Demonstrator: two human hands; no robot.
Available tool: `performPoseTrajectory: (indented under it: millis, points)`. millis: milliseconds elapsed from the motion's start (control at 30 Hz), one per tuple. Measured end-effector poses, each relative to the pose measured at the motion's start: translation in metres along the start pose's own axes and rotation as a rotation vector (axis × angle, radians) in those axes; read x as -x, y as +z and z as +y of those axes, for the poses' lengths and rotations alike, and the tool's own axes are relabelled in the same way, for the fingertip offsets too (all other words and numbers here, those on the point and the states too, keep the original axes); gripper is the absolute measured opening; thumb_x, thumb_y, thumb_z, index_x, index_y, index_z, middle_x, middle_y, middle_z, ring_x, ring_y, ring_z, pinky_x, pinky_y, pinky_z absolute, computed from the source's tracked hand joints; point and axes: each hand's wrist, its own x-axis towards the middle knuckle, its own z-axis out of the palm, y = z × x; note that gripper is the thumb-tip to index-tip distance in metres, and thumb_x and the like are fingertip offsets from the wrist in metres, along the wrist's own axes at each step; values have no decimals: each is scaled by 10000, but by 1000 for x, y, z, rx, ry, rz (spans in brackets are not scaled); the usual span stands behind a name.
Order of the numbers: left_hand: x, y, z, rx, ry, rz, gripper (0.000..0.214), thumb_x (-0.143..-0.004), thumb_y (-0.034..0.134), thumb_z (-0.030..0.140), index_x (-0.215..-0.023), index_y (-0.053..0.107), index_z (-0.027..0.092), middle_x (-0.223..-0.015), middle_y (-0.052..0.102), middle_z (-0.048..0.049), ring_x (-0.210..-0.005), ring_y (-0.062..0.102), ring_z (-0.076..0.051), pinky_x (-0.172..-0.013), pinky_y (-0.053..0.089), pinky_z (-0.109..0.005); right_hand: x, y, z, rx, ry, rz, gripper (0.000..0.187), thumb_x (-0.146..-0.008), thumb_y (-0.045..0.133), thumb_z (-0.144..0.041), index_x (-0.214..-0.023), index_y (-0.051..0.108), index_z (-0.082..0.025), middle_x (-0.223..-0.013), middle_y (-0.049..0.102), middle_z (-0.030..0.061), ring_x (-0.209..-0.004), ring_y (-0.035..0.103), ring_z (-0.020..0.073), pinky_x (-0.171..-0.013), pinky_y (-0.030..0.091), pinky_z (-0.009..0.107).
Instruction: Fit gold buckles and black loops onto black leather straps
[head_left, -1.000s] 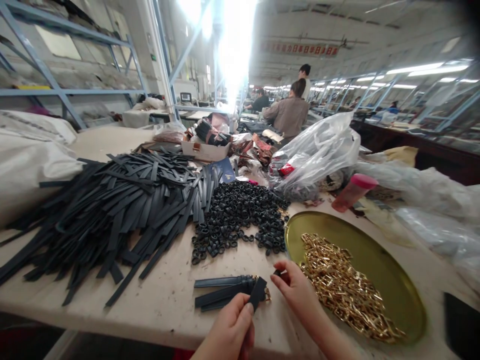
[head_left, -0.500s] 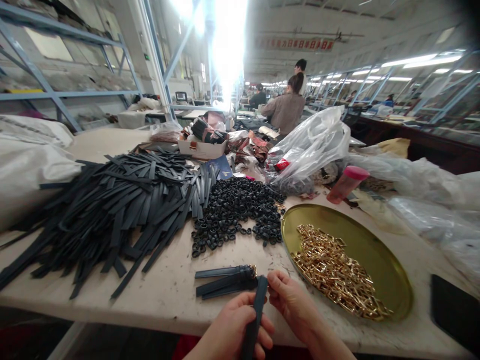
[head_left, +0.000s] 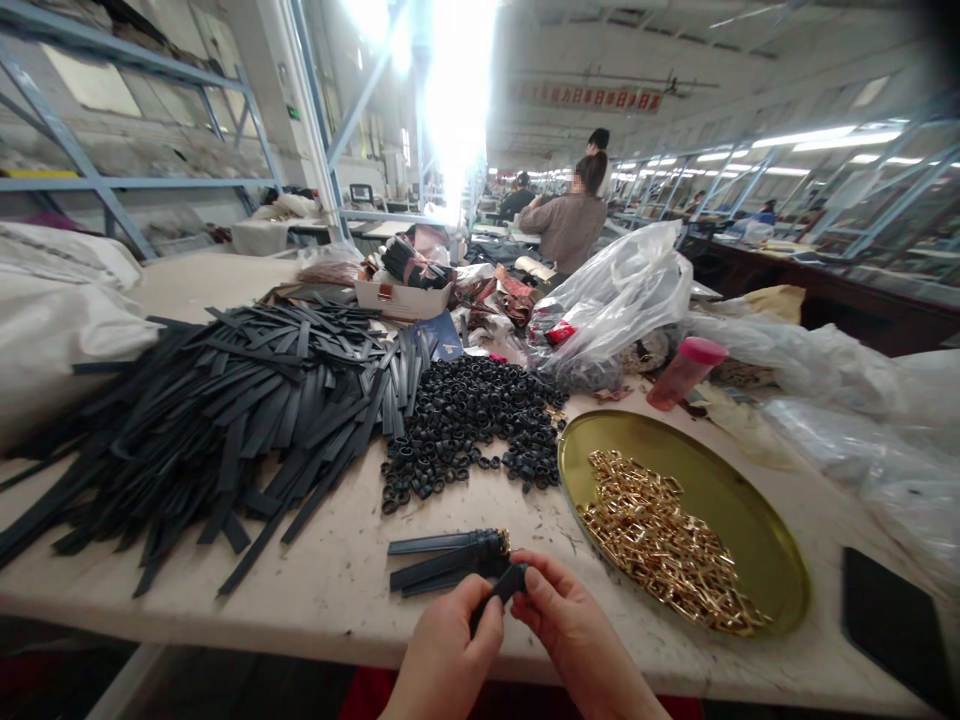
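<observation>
- Close together at the near edge of a pale worktable [head_left: 315, 605], two bare hands meet over a short length of dark strap [head_left: 510, 581].
- The left hand [head_left: 454, 635] pinches the strap between thumb and fingers; the right hand [head_left: 559, 605] grips its far end with the fingertips, and anything else inside those fingers is hidden.
- Just beyond the hands, a small stack of dark straps [head_left: 435, 568] lies on the table, gold-coloured metal showing at its right end.
- A broad heap of loose dark strips [head_left: 255, 420] spreads across the left side of the table.
- Between that heap and a round golden tray [head_left: 757, 510] sits a mound of small black loops [head_left: 469, 415].
- Gold-coloured buckles [head_left: 667, 540] lie piled in the tray, to the right of the hands.
- A pink-lidded jar [head_left: 684, 375] leans behind the tray, near a clear plastic bag [head_left: 619, 295].
- A flat black object [head_left: 896, 625] rests at far right.
- In the background, a person in a brown top [head_left: 566, 235] faces away.
</observation>
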Motion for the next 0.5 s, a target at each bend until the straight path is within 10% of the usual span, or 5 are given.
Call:
performPoseTrajectory:
  millis: [500]
  points:
    - [9, -16, 10, -472, 66, -181, 248, -801, 381, 195, -662, 586, 189, -626, 646, -2, -602, 581, -145, -513, 273, -209, 7, -22, 18, 441, -255, -43, 301, -593, 732, -417, -718, 623, -166, -566, 504, -52, -472, 437, 71, -461, 344, 198]
